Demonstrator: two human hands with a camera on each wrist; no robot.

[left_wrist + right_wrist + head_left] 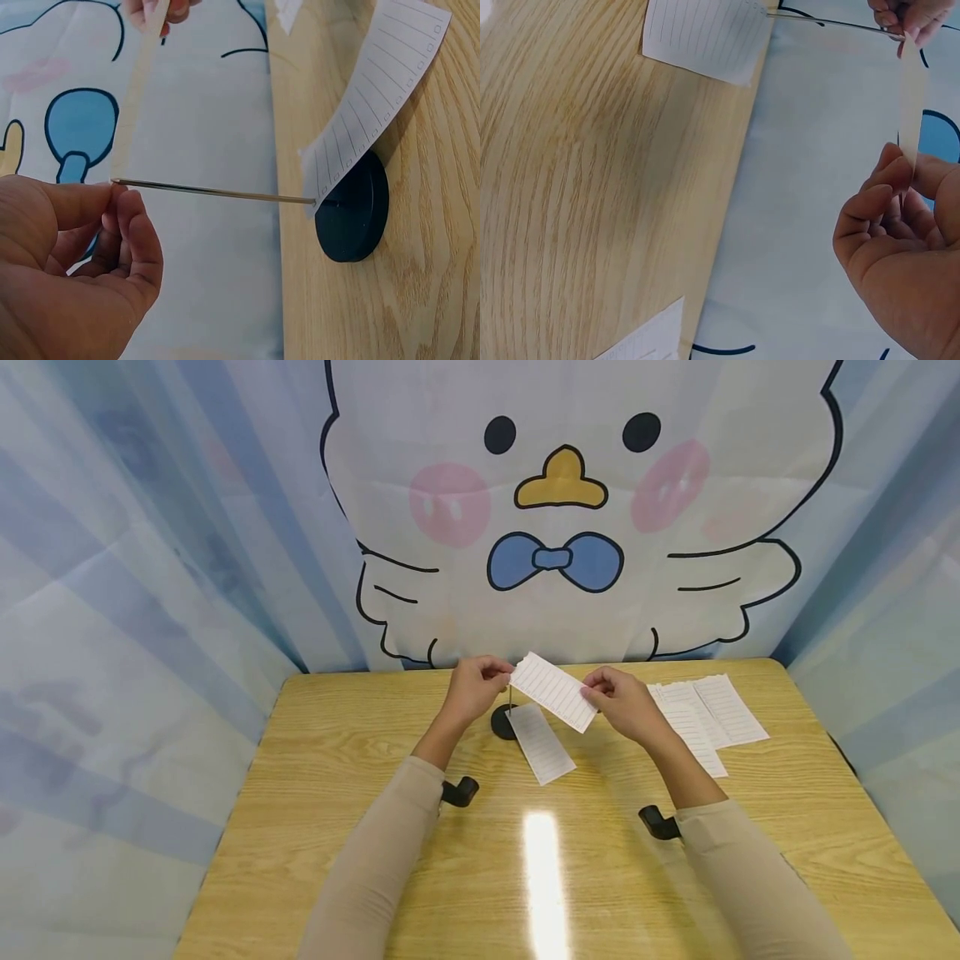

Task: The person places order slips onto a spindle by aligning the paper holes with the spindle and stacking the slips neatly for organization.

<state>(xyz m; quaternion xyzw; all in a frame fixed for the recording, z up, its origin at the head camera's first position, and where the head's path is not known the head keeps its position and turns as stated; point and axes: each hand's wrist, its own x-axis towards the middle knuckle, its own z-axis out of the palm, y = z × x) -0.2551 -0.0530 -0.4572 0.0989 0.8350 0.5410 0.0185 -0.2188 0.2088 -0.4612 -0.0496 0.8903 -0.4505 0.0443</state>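
Note:
A lined paper slip (pixel 553 692) stretches between both hands, seen nearly edge-on in the wrist views. My left hand (pixel 477 687) pinches its left end, right at the tip of a thin metal spike (pixel 217 193). Whether the tip pierces the slip I cannot tell. At the opposite end, my right hand (pixel 621 702) pinches the slip between thumb and fingers. The spike rises from a round black base (pixel 349 217) on the table. Low on the spike sits another lined slip (pixel 542 745), one end over the base and the rest sloping toward the table.
Several lined slips (pixel 705 714) lie overlapping on the wooden table (pixel 322 827), to the right of my right hand. A curtain with a cartoon bird (pixel 562 610) hangs just behind the table's far edge. Black wrist mounts (pixel 461 792) stick out from both sleeves.

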